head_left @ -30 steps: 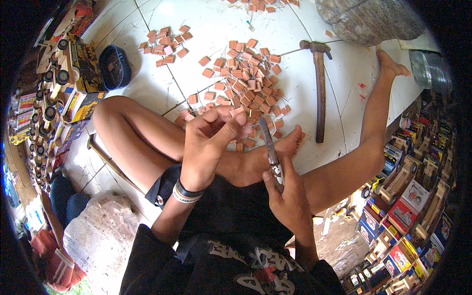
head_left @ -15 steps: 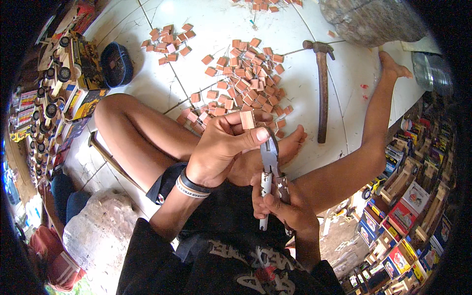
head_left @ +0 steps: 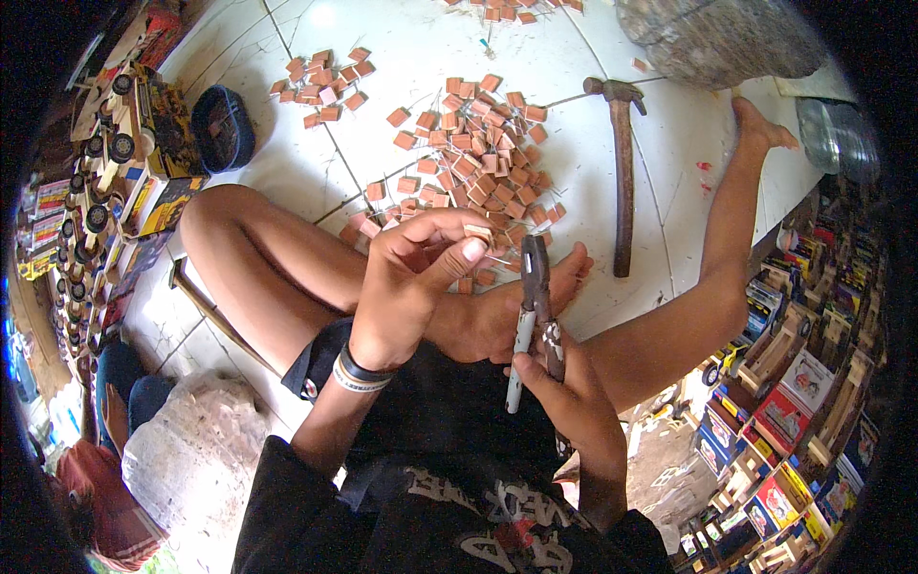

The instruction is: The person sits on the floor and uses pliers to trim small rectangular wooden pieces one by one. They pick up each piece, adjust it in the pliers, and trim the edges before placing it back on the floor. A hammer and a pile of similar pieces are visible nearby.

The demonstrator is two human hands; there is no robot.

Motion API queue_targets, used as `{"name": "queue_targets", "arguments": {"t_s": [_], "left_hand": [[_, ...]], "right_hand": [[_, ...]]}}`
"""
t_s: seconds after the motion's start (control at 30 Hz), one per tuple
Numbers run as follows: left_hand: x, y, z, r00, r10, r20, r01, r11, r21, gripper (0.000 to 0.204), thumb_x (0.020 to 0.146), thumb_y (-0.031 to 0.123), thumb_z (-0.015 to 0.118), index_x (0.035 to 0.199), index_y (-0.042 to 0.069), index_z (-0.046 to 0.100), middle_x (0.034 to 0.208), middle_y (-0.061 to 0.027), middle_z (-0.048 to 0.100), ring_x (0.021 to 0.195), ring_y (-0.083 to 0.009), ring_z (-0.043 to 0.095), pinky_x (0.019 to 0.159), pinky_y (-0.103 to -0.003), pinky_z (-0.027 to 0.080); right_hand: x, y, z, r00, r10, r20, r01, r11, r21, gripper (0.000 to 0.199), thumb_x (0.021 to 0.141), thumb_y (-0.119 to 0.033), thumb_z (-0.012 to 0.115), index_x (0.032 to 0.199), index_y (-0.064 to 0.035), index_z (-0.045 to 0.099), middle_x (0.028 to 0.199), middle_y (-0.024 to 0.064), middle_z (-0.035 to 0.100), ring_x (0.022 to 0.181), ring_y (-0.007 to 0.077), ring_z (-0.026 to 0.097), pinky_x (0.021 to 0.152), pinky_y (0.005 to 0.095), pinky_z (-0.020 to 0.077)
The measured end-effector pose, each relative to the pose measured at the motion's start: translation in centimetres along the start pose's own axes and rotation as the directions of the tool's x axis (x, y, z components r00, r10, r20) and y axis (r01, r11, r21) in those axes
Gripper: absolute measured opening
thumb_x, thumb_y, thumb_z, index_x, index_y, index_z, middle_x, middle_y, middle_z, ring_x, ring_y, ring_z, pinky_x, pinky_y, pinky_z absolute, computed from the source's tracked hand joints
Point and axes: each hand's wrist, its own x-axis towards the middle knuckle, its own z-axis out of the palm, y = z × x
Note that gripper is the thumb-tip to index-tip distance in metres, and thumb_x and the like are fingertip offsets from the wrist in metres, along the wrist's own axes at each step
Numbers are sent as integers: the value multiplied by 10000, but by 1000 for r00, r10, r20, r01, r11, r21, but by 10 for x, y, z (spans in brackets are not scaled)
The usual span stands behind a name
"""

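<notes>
In front of my lap, my left hand (head_left: 406, 277) pinches a small wooden block (head_left: 477, 231) between thumb and fingertips. A thin metal pin seems to stick out of it toward the pliers. My right hand (head_left: 566, 387) grips the worn handles of a pair of pliers (head_left: 535, 268), jaws pointing up and away from me. The jaws stand a little to the right of the block, apart from it. Beyond my hands, a pile of small reddish-brown wooden blocks (head_left: 488, 143) with thin metal pins lies on the tiled floor.
A hammer (head_left: 622, 172) lies right of the pile, near a large rock (head_left: 722, 38). Another group of blocks (head_left: 320, 81) and a dark blue basin (head_left: 223, 129) are at left. Wooden toy trucks (head_left: 120, 148) line the left; more (head_left: 803, 383) crowd the right. Another person (head_left: 105, 488) sits lower left.
The pliers have come away from the block, and their head has turned. My left hand has shifted slightly left and tilted the block. My right hand has moved up a little.
</notes>
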Motion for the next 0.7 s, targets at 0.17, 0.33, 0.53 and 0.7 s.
{"name": "queue_targets", "arguments": {"t_s": [0.17, 0.33, 0.53, 0.7], "left_hand": [[1, 2, 7, 996, 72, 59, -75, 995, 64, 178, 972, 8, 705, 1146, -25, 724, 1084, -66, 748, 1013, -124, 684, 925, -287, 550], [1, 5, 8, 988, 125, 86, -136, 981, 139, 170, 964, -28, 697, 1130, -35, 731, 1078, -74, 749, 1015, -123, 681, 944, -291, 548], [0, 6, 9, 989, 125, 81, -136, 980, 146, 165, 963, -29, 696, 1124, -39, 735, 1071, -74, 749, 1009, -120, 679, 950, -292, 548], [1, 6, 8, 984, 157, 88, -172, 964, 201, 168, 959, -28, 701, 1123, -40, 736, 1073, -76, 752, 1012, -125, 684, 949, -296, 549]], "right_hand": [[-5, -5, 6, 995, -61, 74, 50, 989, 137, 406, 1053, -189, 620, 1383, 16, 503, 1151, 129, 690, 1118, 213, 671, 982, 364, 529], [-4, -10, 10, 998, -35, 49, 26, 983, 183, 381, 1051, -180, 619, 1359, 17, 513, 1097, 114, 681, 1061, 214, 679, 922, 342, 551], [-7, -16, 11, 999, -12, 46, 2, 977, 214, 316, 1051, -194, 620, 1282, 8, 546, 994, 83, 670, 900, 164, 652, 819, 330, 552], [-3, -10, 13, 999, -12, 34, 6, 987, 163, 217, 1059, -207, 611, 1145, -11, 573, 856, 43, 630, 795, 142, 622, 735, 326, 529]]}}
